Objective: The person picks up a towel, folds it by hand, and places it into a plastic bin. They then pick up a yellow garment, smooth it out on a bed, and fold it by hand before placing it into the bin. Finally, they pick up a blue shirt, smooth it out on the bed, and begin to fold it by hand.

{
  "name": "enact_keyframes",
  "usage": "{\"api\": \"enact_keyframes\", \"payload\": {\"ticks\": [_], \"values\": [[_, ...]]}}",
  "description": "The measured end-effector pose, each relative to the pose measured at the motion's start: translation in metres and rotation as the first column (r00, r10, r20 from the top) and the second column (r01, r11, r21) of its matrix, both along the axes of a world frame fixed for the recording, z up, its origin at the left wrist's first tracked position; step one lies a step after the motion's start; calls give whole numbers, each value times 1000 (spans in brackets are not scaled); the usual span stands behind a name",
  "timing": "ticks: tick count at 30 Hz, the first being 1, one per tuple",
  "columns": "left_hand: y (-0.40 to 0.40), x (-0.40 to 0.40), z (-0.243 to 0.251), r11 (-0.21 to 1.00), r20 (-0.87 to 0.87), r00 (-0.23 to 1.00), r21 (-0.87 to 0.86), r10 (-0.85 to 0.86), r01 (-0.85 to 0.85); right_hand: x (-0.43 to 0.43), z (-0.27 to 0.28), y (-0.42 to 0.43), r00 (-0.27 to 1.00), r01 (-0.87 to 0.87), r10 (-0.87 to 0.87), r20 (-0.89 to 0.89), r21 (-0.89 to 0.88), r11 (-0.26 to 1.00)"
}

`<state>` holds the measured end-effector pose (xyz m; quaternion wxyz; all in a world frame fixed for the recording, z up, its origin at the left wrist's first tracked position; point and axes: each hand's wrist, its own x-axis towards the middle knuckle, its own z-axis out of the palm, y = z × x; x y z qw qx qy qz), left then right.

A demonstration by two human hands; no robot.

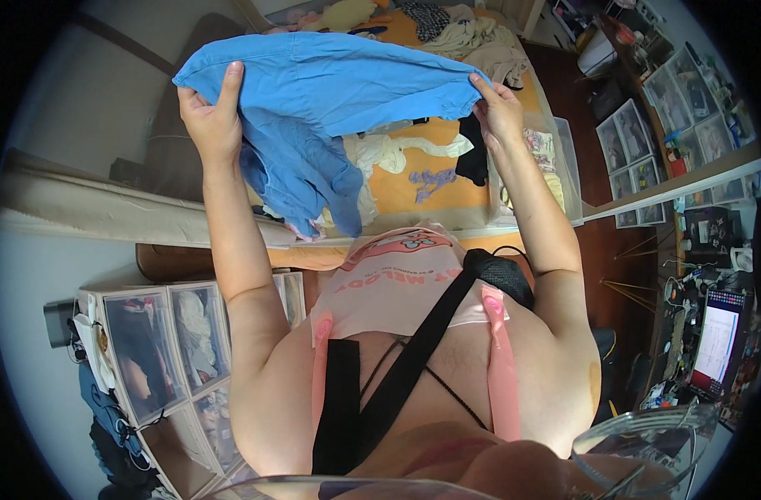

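A blue cloth garment (330,81) is stretched between my two hands at the top of the view. My left hand (215,115) grips its left end, thumb lying on top of the cloth. The gathered edge at the other end is pinched between the thumb and fingers of my right hand (499,112). Folds of the same blue cloth hang down below, nearer my left forearm. Beneath it on the bed lie a white cloth piece (387,154), a small purple cloth item (432,182) and a black cloth item (473,150). The garment hides part of the bed.
The bed has an orange sheet (393,199). Rumpled clothes (474,40) lie at its far end. A translucent bin (568,156) holding folded clothes stands by my right forearm. Clear-fronted drawers (146,350) stand at lower left. A desk with a lit monitor (718,344) is at right.
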<state>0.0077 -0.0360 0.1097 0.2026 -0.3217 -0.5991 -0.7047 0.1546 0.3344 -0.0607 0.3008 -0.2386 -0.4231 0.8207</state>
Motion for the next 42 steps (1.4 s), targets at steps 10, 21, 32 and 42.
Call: {"api": "enact_keyframes", "payload": {"ticks": [10, 21, 32, 42], "values": [[-7, -15, -20, 940, 31, 940, -3, 340, -340, 3, 26, 13, 878, 478, -384, -285, 554, 682], [-11, -3, -23, 846, -123, 837, 61, 533, -530, 49, 109, 34, 662, 651, -557, -502, 753, 94], [-76, 22, -30, 607, -63, 633, 369, 772, -704, 145, 139, -20, 671, 729, -355, -651, 667, 155], [-244, 48, -50, 334, -392, 166, 413, 905, -848, 172, 137, -19, 643, -434, 743, 187, 888, 152]]}}
